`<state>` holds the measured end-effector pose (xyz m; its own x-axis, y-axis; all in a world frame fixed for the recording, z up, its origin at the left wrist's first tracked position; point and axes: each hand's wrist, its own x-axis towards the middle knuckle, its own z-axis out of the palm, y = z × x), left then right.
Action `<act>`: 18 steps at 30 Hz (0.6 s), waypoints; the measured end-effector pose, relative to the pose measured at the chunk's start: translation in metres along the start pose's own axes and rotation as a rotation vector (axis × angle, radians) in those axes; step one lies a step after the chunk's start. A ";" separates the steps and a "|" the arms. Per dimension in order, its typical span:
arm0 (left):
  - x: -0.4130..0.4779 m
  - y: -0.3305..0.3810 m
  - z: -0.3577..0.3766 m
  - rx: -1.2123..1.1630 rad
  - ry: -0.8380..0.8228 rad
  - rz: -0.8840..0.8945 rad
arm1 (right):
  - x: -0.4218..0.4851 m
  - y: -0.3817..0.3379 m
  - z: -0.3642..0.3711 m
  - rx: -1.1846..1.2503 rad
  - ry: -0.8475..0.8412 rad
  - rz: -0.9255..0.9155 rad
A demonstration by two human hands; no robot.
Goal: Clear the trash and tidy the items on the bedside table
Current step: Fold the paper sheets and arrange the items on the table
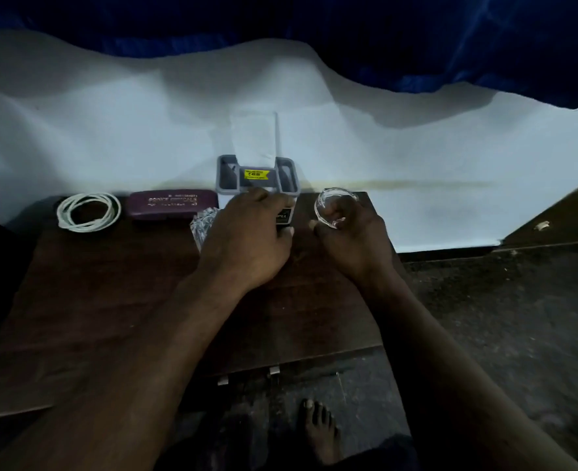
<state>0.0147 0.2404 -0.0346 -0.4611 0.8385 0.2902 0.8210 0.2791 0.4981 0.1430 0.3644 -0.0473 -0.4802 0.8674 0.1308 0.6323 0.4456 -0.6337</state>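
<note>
On the dark wooden bedside table (110, 300), a grey and white organiser box (228, 175) with a yellow sticker stands at the back edge. My left hand (246, 239) lies over its front, fingers curled round the box's lower white part with a black label. My right hand (352, 239) grips a clear glass (335, 202) at the table's back right. A crumpled clear wrapper (202, 224) lies just left of my left hand. A maroon spectacle case (172, 203) and a coiled white cable (88, 212) sit further left.
A pale wall rises right behind the table, with dark blue cloth (416, 39) hanging above. Dark floor lies to the right and below, where my bare foot (319, 426) shows. A clear sheet (257, 134) stands up from the organiser.
</note>
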 end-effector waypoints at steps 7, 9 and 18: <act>0.020 0.016 0.031 -0.024 -0.044 0.040 | 0.023 0.030 0.007 -0.075 0.014 0.113; 0.025 0.019 0.039 -0.014 -0.047 0.055 | 0.029 0.035 0.014 -0.069 0.007 0.143; 0.036 0.012 0.049 0.023 -0.071 0.084 | 0.051 0.055 0.037 -0.130 0.032 0.233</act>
<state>0.0251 0.2970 -0.0583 -0.3659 0.8903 0.2713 0.8638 0.2163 0.4550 0.1311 0.4249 -0.1035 -0.2941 0.9556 0.0181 0.7975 0.2558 -0.5463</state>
